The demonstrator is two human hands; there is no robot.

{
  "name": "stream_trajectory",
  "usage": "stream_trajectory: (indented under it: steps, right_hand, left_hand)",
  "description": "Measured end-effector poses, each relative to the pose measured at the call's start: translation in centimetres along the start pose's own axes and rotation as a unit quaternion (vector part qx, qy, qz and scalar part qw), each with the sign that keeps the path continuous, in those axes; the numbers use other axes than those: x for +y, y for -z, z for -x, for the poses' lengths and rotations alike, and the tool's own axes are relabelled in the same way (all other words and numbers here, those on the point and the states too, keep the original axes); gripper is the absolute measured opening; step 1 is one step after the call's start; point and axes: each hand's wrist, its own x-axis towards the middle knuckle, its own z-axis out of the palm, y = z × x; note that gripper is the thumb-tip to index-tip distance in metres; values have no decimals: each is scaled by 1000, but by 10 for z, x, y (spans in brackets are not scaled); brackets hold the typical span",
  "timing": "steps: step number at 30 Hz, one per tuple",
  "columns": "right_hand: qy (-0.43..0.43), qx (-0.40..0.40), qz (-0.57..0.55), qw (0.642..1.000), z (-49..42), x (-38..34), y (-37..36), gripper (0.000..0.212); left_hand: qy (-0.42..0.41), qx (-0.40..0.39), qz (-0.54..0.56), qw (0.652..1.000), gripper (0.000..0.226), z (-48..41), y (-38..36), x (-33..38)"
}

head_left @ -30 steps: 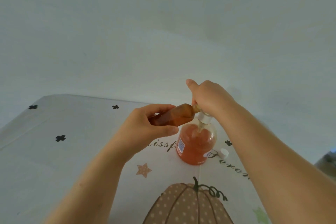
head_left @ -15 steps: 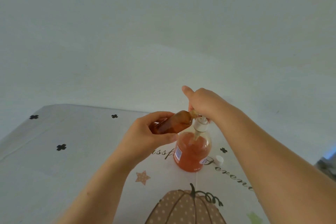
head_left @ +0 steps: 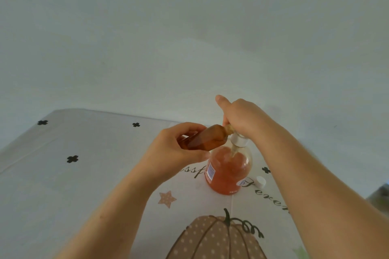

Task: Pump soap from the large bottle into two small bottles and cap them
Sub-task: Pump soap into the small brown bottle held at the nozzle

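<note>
This is looking like someone's home, a household table rather than any workplace. A pale fabric tablecloth [head_left: 84, 185] is covering the table, and a printed dotted tan pumpkin [head_left: 214, 239] with a curly green stem is showing at its near edge. Just beyond the pumpkin on the left a tan star [head_left: 167, 198] is sitting, and to the right dark cursive lettering [head_left: 271, 197] is running. Small black crosses [head_left: 72, 159] are dotting the cloth farther off. Past the pumpkin a clear plastic pump bottle of orange soap [head_left: 227, 174] is standing, and a plain pale painted wall [head_left: 147, 38] is rising behind.
</note>
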Motion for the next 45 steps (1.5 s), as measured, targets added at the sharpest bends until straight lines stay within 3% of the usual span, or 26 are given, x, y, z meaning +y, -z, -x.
stream_trajectory:
  steps: [11, 14, 18, 45]
  right_hand:
    - [-18, 27, -7, 999, -1, 0, 5, 52]
    - [-28, 39, 8, 999, -3, -2, 11, 66]
    - [-30, 36, 36, 998, -4, -1, 10, 68]
    - [0, 47, -17, 999, -12, 11, -3, 37]
  left_hand:
    - [-9, -7, 25, 1000, 41, 3, -1, 3]
    - [-12, -9, 45, 999, 41, 5, -3, 5]
    - [-11, -7, 50, 999, 42, 5, -4, 3]
    - [-1, -5, 41, 999, 46, -1, -5, -3]
